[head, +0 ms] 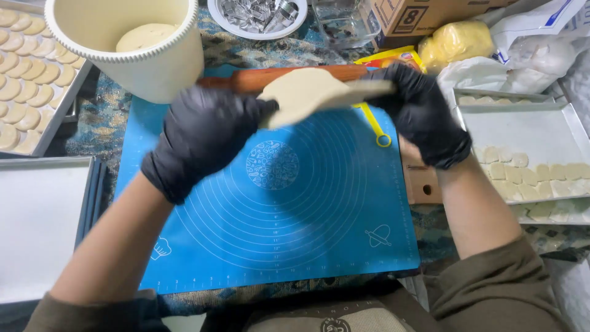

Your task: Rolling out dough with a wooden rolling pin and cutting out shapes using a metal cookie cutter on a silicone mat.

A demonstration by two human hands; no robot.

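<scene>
A flat sheet of pale dough (313, 92) hangs in the air above the blue silicone baking mat (289, 209). Both hands wear black gloves. My left hand (203, 138) pinches the dough's left edge. My right hand (421, 110) grips its right edge. The dough is blurred with motion. Behind it a wooden rolling pin (246, 80) lies across the mat's far edge, partly hidden by the dough and hands.
A white tub (129, 49) holding dough stands at the far left of the mat. Trays of cut dough rounds sit at left (27, 80) and right (534, 172). An empty tray (37, 221) lies near left. A bowl of metal cutters (258, 15), a yellow dough lump (455, 43) and a cardboard box (418, 15) stand behind.
</scene>
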